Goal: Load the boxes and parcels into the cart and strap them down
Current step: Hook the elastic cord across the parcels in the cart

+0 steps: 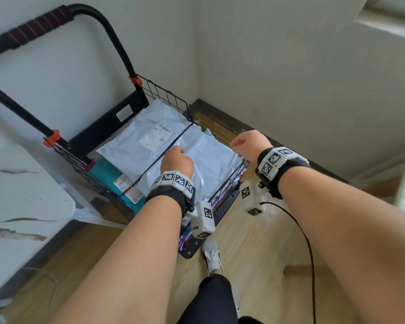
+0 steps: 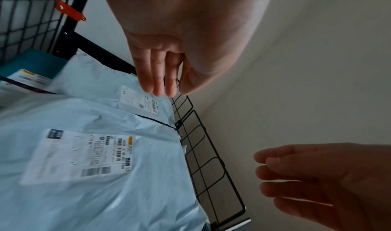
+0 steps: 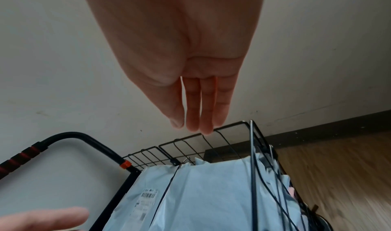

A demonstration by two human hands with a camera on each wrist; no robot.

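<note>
Parcels (image 1: 150,141) lie stacked in the cart (image 1: 227,183), pale mailers on top and a teal one (image 1: 108,171) showing at the near left corner. A dark strap (image 1: 164,148) already runs across the top of the pile from the near left rim to a hook on the far wire wall, so loading looks finished and the strapping step is in hand.

The left hand (image 1: 177,160) hovers over the top mailer, close to the strap. From the left wrist view its fingers (image 2: 156,77) hang straight and close together, and a thin dark line shows between index finger and thumb; whether that is the strap end pinched or only the wire wall behind cannot be told. The right hand (image 1: 249,143) is above the cart's right rim, its fingers (image 3: 196,110) straight down and together, holding nothing, tips just over the wire wall.

As a judgement, the next move calls for a second strap or a check of this one: pull it taut, see that both hooks sit on the wire, and keep the slippery mailers from sliding under it. A marbled bench (image 1: 21,195) stands to the left, and the cart's handle (image 1: 38,24) rises at the far left.
</note>
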